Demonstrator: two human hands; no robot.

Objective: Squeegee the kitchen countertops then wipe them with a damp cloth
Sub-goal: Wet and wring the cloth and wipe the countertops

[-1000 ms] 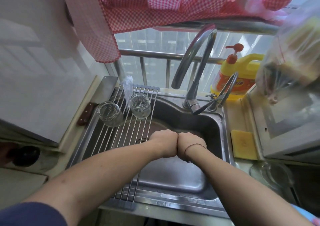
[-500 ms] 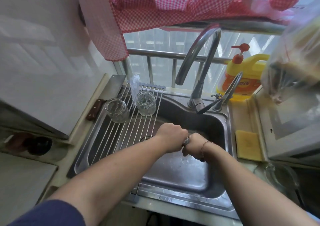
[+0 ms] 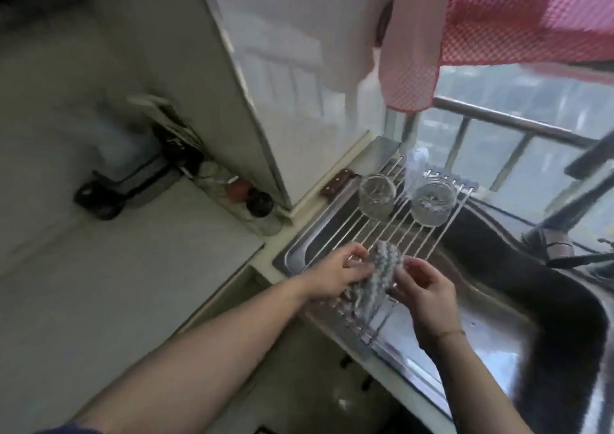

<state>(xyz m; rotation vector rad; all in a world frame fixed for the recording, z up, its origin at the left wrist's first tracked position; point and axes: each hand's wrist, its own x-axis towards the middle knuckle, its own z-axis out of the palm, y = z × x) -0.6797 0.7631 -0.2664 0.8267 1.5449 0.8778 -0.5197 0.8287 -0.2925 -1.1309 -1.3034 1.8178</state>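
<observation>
The pale desk (image 3: 126, 287) fills the left half of the view, and the steel sink (image 3: 491, 317) takes the right. Over the left part of the sink lies a wire rack (image 3: 408, 227) with two glass jars (image 3: 377, 195) standing on it.

Above this rack both hands hold the cloth (image 3: 375, 284), a small grey striped piece. The left hand (image 3: 335, 275) grips its left edge with curled fingers, and the right hand (image 3: 423, 285) pinches the right edge; the cloth hangs between them, partly opened.

I think the cloth is being spread before the wiping of the desk. If it carries much water, drops may fall on the desk and leave streaks, which would spoil a squeegeed surface. A quick swing to the left could also knock a jar, because both stand near the hands.

The picture is blurred. How wet the cloth is cannot be judged. No squeegee is seen. The dark objects (image 3: 259, 202) at the wall corner are hard to name, and the tap (image 3: 564, 257) at the right edge is cut off and smeared.
</observation>
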